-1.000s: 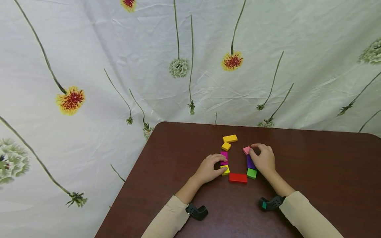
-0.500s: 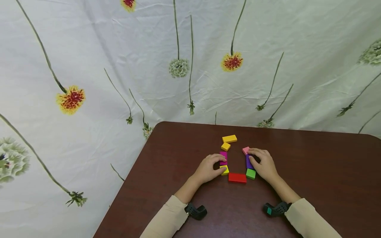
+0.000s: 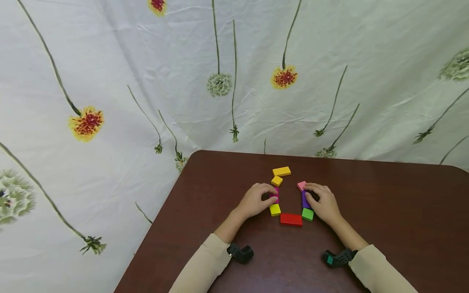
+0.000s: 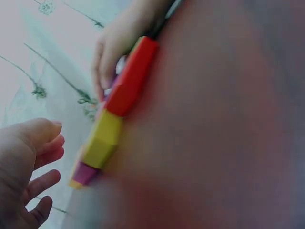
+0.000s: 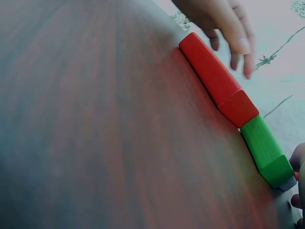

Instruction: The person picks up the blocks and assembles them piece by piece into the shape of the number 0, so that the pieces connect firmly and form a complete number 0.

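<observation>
Coloured blocks form a U on the table. At its left side my left hand [image 3: 255, 199] hovers over the magenta block [image 3: 276, 199], fingers spread and partly covering it. Just below lies the yellow block [image 3: 275, 210]; in the left wrist view this hand [image 4: 24, 167] stands apart from the blocks. Across from it, my right hand [image 3: 324, 203] has its fingertips at the pink block [image 3: 301, 185] and its thumb at the side of the purple block [image 3: 305, 199]. A green block [image 3: 307, 214] follows below the purple one, and a red block [image 3: 291, 219] closes the bottom.
Behind the magenta block sit a small orange-yellow block [image 3: 277, 181] and a longer one [image 3: 281, 171], near the table's far edge. The brown table [image 3: 395, 211] stretches right. A flowered cloth [image 3: 183, 73] hangs behind it. Both wrists wear black bands.
My left hand has shifted up from the yellow block to over the magenta one. My right hand has drawn back slightly, its forefinger moving from behind the pink block to its near right side.
</observation>
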`<state>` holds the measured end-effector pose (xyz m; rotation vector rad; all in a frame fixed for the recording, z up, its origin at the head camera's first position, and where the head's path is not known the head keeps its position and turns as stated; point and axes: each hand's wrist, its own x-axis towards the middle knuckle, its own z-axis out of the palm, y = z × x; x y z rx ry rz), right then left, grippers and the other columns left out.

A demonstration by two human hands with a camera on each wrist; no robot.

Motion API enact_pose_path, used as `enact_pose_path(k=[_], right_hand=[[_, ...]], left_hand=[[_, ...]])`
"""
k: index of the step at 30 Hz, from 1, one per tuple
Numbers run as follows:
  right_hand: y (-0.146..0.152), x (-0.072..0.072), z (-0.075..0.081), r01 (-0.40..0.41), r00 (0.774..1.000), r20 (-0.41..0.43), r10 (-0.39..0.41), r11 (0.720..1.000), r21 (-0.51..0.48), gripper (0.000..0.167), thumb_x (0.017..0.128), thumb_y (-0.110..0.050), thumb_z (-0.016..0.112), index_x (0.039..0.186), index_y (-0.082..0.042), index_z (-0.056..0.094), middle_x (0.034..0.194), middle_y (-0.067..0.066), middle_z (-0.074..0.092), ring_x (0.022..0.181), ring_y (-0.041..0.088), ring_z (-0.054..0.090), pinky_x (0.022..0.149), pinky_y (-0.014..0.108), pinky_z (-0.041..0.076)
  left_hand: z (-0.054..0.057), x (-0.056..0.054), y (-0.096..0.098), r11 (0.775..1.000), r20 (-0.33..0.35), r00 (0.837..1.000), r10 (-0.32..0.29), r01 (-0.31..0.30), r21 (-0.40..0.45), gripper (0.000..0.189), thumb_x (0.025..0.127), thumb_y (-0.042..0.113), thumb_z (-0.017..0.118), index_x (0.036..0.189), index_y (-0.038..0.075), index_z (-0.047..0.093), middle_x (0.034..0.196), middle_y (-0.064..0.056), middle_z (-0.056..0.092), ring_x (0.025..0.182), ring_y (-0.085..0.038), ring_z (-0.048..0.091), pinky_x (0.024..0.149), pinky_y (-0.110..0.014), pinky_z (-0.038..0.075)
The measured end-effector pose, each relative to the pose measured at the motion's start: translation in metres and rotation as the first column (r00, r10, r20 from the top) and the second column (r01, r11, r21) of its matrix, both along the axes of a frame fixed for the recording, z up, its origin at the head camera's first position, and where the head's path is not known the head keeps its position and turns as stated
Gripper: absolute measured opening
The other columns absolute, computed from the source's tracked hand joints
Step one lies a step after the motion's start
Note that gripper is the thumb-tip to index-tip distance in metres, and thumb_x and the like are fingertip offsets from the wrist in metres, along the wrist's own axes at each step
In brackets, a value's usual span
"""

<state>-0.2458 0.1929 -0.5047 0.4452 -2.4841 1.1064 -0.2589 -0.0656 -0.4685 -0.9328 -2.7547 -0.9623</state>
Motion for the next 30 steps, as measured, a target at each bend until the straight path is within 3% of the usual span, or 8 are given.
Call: enact_pose_path(k=[6,12,17,21,30], right_hand=[[0.0,-0.001,-0.001,0.004,1.0,-0.002,-0.004,1.0,-0.007,0.023,0.09,-0.004,0.063,0.112,0.001,0.07,0.119,0.018,0.065,0.108,0.038,0.053,0.091,0.058,0.039],[0.001,-0.001,0.0,0.003,1.0,0.01,-0.003,1.0,-0.01,0.023,0.091,-0.005,0.063,0.112,0.001,0.07,0.12,0.018,0.065,0.108,0.038,0.053,0.092,0.057,0.039],[-0.001,-0.001,0.0,-0.001,1.0,0.02,0.002,1.0,-0.013,0.023,0.091,-0.006,0.063,0.112,0.0,0.07,0.12,0.017,0.065,0.11,0.038,0.053,0.093,0.057,0.038],[-0.002,0.0,0.0,0.001,1.0,0.014,-0.001,1.0,-0.016,0.023,0.09,-0.005,0.064,0.111,0.001,0.07,0.12,0.017,0.065,0.109,0.038,0.053,0.093,0.057,0.039],[0.0,0.0,0.0,0.008,1.0,-0.003,-0.008,1.0,-0.021,0.022,0.088,-0.004,0.065,0.11,0.0,0.071,0.118,0.016,0.066,0.107,0.037,0.054,0.092,0.056,0.04]], left_hand=[[0.015,-0.032,0.005,0.998,-0.007,0.998,0.065,-0.065,-0.02,0.023,0.093,0.018,0.067,0.114,0.01,0.071,0.117,-0.003,0.066,0.108,-0.021,0.055,0.094,-0.035,0.045],[0.02,-0.06,0.016,0.982,0.024,0.993,0.115,-0.11,-0.151,0.023,0.091,0.015,0.067,0.114,0.01,0.071,0.113,-0.003,0.067,0.105,-0.021,0.057,0.092,-0.035,0.046],[0.02,-0.069,0.018,0.965,0.122,0.98,0.158,-0.127,-0.227,0.027,0.088,0.018,0.071,0.115,0.014,0.072,0.109,-0.001,0.068,0.102,-0.018,0.06,0.088,-0.034,0.048],[0.017,-0.074,0.017,0.967,0.182,0.974,0.138,-0.093,-0.237,0.031,0.088,0.018,0.071,0.119,0.014,0.069,0.109,-0.002,0.066,0.103,-0.018,0.058,0.091,-0.033,0.046],[0.013,-0.082,0.014,0.965,0.195,0.979,0.065,-0.012,-0.261,0.033,0.09,0.016,0.071,0.122,0.009,0.067,0.111,-0.004,0.067,0.106,-0.019,0.059,0.096,-0.032,0.044]])
